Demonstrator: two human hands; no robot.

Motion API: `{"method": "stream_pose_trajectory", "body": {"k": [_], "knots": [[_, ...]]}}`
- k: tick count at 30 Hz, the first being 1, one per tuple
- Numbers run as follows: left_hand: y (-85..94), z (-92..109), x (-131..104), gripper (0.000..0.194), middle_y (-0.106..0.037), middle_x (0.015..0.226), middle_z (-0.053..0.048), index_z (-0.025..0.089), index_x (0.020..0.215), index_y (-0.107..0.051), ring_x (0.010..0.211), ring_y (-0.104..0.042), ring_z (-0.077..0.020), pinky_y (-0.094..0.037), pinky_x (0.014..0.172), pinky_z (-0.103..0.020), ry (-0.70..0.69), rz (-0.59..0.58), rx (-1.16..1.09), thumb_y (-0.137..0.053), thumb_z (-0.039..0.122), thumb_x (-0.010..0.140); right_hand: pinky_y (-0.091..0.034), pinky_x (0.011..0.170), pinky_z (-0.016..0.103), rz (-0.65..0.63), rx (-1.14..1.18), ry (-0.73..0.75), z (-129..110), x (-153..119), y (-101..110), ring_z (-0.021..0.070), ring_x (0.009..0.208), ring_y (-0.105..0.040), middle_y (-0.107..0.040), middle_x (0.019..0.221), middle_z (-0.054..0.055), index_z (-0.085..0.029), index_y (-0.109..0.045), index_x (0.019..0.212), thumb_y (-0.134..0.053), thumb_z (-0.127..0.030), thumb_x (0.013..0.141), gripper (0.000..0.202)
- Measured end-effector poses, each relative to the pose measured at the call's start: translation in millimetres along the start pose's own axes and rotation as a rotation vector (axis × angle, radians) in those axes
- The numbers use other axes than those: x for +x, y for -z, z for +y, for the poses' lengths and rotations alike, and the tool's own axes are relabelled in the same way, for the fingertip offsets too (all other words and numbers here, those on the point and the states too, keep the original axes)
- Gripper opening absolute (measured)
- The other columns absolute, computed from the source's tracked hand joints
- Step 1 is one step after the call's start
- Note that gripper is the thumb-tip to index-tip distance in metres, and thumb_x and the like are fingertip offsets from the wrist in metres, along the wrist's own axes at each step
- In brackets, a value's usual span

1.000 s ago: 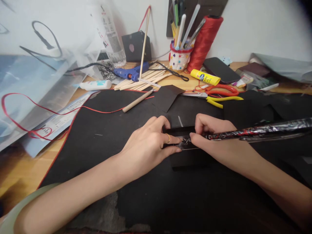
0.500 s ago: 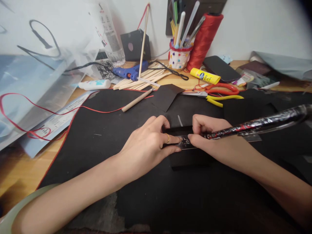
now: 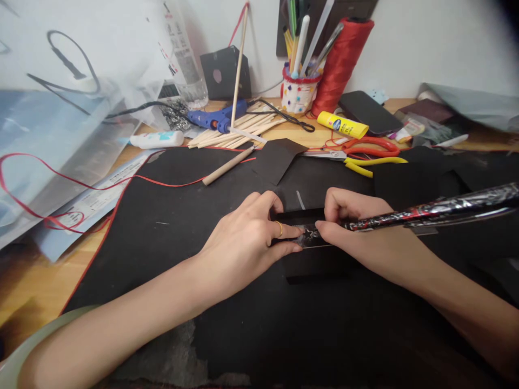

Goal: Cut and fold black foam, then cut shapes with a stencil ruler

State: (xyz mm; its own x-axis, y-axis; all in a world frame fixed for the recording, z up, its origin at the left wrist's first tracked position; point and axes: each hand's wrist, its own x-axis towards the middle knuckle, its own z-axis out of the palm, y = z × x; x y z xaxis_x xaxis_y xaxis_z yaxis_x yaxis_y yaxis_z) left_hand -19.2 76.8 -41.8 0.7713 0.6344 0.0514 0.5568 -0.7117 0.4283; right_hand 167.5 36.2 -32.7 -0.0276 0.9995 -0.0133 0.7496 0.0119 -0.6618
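A long glossy patterned strip (image 3: 430, 212), black with silver and red marks and clear edges, stretches from between my hands toward the right edge. My left hand (image 3: 247, 229), a gold ring on one finger, keeps thumb and forefinger pressed together on the strip's left end. Just to its right, my right hand (image 3: 357, 221) pinches the strip, whose long part passes above my wrist. Beneath both hands is a folded black paper piece (image 3: 312, 267), partly hidden by my fingers. A short clear sliver (image 3: 300, 200) lies behind it.
Scissors (image 3: 360, 151), a glue stick (image 3: 343, 125), a blue glue gun (image 3: 214, 118) and wooden sticks (image 3: 259, 125) lie behind the black mat (image 3: 170, 286). A pen cup (image 3: 300, 93) and red spool (image 3: 343, 67) stand farther back. Red ribbon (image 3: 170, 185) runs along the left.
My right hand has shifted slightly right, uncovering a little more of the strip between my hands. The strip's far part sits slightly lower. My left hand stays almost in place.
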Motion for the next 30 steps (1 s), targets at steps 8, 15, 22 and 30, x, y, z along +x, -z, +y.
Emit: {"method": "stream_pose_trajectory", "body": {"k": [8,15,22,30], "knots": [[0.7,-0.3,1.6,0.022,-0.045,0.099,-0.004,0.034,0.103,-0.064,0.089,-0.044,-0.0179,-0.043,0.073,-0.030,-0.013,0.004,-0.014,-0.056,0.035,0.082,-0.025,0.039,0.020,-0.007,-0.132,0.059,-4.1,-0.1,-1.5,0.0067,0.041,-0.036,-0.042,0.047,-0.007,-0.021,-0.038,0.057,-0.053,-0.016,0.068,0.019],[-3.7,-3.1,0.0,0.021,-0.045,0.097,-0.003,0.036,0.102,-0.064,0.087,-0.044,-0.0176,-0.042,0.070,-0.030,-0.038,0.047,-0.004,-0.056,0.036,0.082,-0.025,0.038,0.020,0.010,-0.149,0.084,-6.9,1.6,0.4,0.0062,0.041,-0.035,-0.041,0.046,-0.008,-0.021,-0.036,0.056,-0.053,-0.013,0.065,0.020],[-4.9,-4.8,-0.2,0.022,-0.045,0.096,-0.003,0.035,0.102,-0.064,0.086,-0.044,-0.0172,-0.041,0.070,-0.029,-0.050,0.056,-0.005,-0.056,0.036,0.082,-0.025,0.039,0.021,0.006,-0.151,0.108,-4.6,2.1,-0.5,0.0068,0.043,-0.034,-0.040,0.047,-0.007,-0.021,-0.036,0.057,-0.052,-0.014,0.066,0.020],[-5.7,-4.7,-0.3,0.021,-0.046,0.096,-0.003,0.035,0.101,-0.065,0.086,-0.044,-0.0173,-0.041,0.070,-0.029,-0.060,0.069,-0.010,-0.057,0.036,0.082,-0.025,0.038,0.018,0.007,-0.171,0.118,-5.7,2.3,0.3,0.0060,0.043,-0.034,-0.040,0.047,-0.008,-0.020,-0.036,0.057,-0.052,-0.014,0.066,0.020]]}}
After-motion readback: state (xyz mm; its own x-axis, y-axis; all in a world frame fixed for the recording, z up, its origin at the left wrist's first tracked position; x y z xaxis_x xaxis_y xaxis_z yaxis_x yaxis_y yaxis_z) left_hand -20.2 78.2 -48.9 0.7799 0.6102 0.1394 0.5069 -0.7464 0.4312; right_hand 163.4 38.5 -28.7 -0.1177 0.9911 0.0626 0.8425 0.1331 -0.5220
